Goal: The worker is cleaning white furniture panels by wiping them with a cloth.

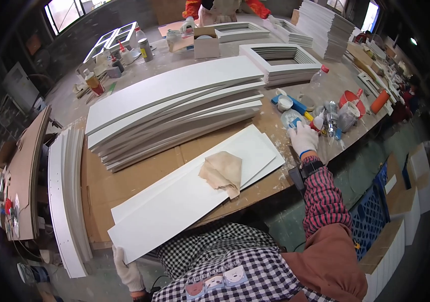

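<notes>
Fingers of right hand (303, 137) curl over a small blue-and-white container (291, 120) at the tabletop (124, 186) right edge; left hand (127, 272) grips the near-left end of the white panel (190, 194). Panel's long axis runs near-left to far-right, overhanging the edge. Risk: one-handed hold lets it tip; rag (222, 171) may slide off.

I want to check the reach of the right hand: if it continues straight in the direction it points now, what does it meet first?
The right hand points up and away across the table. It already rests at a small round white container; just beyond is likely the blue tool with a white cap, though depth is unclear.
</notes>
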### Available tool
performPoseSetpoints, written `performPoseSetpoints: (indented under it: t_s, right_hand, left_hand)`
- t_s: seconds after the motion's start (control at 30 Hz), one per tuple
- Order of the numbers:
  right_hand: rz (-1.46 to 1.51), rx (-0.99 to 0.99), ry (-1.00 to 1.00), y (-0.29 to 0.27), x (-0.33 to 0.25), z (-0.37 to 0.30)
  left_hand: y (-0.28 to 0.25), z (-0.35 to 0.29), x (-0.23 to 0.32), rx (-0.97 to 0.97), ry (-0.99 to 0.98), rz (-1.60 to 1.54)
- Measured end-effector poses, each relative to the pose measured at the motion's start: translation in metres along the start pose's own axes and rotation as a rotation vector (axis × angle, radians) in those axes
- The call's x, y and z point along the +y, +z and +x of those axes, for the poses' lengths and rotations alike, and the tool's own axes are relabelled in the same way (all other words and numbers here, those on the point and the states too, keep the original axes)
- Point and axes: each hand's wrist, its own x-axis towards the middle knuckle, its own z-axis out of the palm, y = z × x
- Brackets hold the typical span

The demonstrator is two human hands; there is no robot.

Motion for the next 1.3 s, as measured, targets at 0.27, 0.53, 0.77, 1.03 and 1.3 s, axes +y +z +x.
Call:
performPoseSetpoints:
  t_s: [0.27, 0.53, 0.77, 1.03, 1.3]
  right_hand:
    - [0.643, 0.087, -0.640, -0.064, -0.101, -0.104]
    - [0.545, 0.260, -1.100, -0.042, -0.151, -0.134]
    - [0.285, 0.281, -0.932, -0.022, -0.181, -0.145]
    - [0.722, -0.147, -1.913, -0.070, -0.317, -0.323]
    - [0.633, -1.496, -1.639, -0.066, -0.260, -0.325]
  left_hand:
    - [0.004, 0.000, 0.005, 0.029, 0.009, 0.092]
    - [0.007, 0.001, 0.008, 0.059, 0.062, 0.046]
    - [0.020, 0.003, 0.016, 0.100, -0.039, 0.055]
    - [0.020, 0.005, 0.024, 0.131, -0.262, 0.042]
    - [0.009, 0.014, 0.015, 0.098, -0.123, 0.073]
